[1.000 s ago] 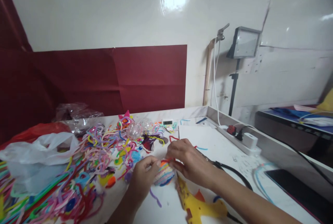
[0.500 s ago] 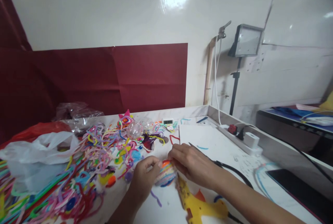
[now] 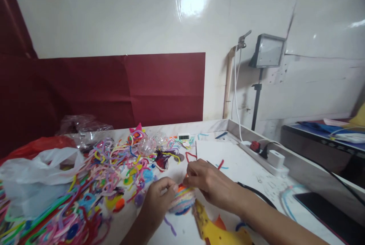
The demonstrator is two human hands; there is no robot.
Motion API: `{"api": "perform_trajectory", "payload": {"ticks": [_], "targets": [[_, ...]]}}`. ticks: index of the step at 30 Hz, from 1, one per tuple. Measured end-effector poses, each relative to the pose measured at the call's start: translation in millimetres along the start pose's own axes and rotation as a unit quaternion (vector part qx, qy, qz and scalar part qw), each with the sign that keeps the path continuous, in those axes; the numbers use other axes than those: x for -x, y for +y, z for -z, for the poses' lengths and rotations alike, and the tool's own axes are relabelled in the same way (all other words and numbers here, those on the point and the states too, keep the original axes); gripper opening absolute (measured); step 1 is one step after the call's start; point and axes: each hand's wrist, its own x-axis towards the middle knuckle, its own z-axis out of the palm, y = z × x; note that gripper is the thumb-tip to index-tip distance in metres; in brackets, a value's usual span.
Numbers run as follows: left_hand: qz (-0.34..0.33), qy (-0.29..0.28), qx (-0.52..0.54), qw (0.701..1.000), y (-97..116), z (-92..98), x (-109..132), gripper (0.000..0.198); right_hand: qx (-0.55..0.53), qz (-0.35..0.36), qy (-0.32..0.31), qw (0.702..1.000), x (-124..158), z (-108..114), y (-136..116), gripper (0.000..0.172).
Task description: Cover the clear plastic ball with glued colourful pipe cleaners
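A round ball wrapped in striped, colourful pipe cleaners (image 3: 182, 201) sits low in the middle of the head view. My left hand (image 3: 161, 197) grips it from the left, thumb and fingers at its upper edge. At its top right is my right hand (image 3: 205, 178), fingers pinched at an orange bit beside the ball; what exactly they hold is mostly hidden. A short red pipe cleaner piece (image 3: 221, 164) shows just behind my right hand; I cannot tell whether it is held. A yellow glue gun (image 3: 213, 229) lies below my right forearm, and a purple strand (image 3: 170, 226) lies near the ball.
A heap of cut pipe cleaners (image 3: 108, 176) and a white plastic bag (image 3: 42, 180) cover the left side. White paper (image 3: 213, 150) lies behind my right hand. A power strip (image 3: 265, 157), a black phone (image 3: 327, 214) and a black cable (image 3: 258, 192) are at the right.
My right fingers have drawn together more tightly at the ball's top, with the hand slightly raised. The red piece behind it has come into view. My left hand still grips the ball.
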Motion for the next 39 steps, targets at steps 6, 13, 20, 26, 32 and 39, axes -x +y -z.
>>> {"api": "perform_trajectory", "payload": {"ticks": [6, 13, 20, 26, 32, 39], "targets": [[0.021, -0.001, 0.024, 1.000, 0, -0.1, -1, 0.026, 0.143, 0.100, 0.032, 0.984, -4, 2, -4, 0.027], [0.020, -0.009, 0.011, 1.000, 1, 1.2, -1, 0.025, 0.021, 0.064, 0.065, 0.996, 1, -2, 1, 0.021], [-0.010, -0.037, -0.044, 0.998, 1, 5.3, -4, 0.024, -0.177, -0.108, 0.061, 0.976, 10, -2, 2, 0.016], [-0.014, -0.047, -0.057, 0.997, 6, 7.2, -1, 0.024, -0.199, -0.160, 0.047, 0.966, 11, -4, 2, 0.015], [-0.020, -0.056, -0.060, 0.996, 11, 6.9, 1, 0.025, -0.207, -0.202, 0.039, 0.956, 14, -6, 5, 0.007], [-0.041, -0.064, -0.061, 0.995, 8, 7.3, 0, 0.024, -0.223, -0.241, 0.050, 0.943, 9, -11, 7, 0.012]]}}
